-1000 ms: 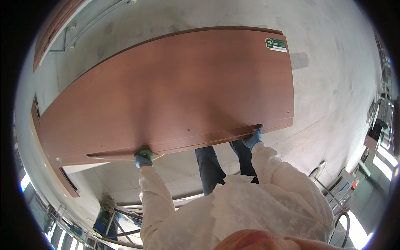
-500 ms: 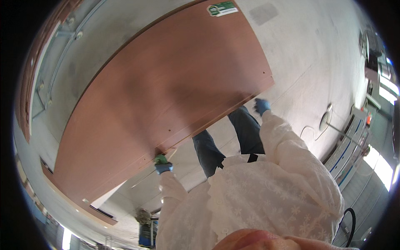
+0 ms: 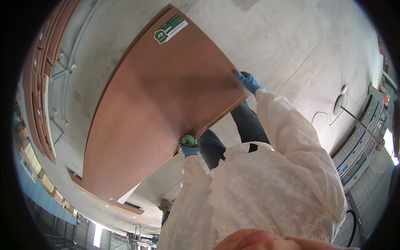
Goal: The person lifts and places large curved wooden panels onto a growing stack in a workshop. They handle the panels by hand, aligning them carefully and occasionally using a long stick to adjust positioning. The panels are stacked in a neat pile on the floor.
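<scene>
A large reddish-brown board (image 3: 137,96) stretches before me, with a green and white label (image 3: 170,28) near its far end. My left hand (image 3: 190,150), in a blue glove, is at the board's near edge. It is closed around a small green round object (image 3: 188,140), perhaps a roll of tape; the kind is not plain. My right hand (image 3: 249,81), also gloved in blue, grips the right end of the board close to its near corner, fingers on the upper face. Its thumb is hidden.
A wooden support (image 3: 75,178) shows beneath the board's left end. More brown boards (image 3: 35,96) stand at the far left beside a metal-framed trolley (image 3: 62,79) on wheels. On the right, a round-based stand (image 3: 340,104) with a thin cable rests on the floor.
My right hand has gone from hanging free beside the board to gripping its right end. The board has turned in view, and my left hand, with the green object, appears farther right.
</scene>
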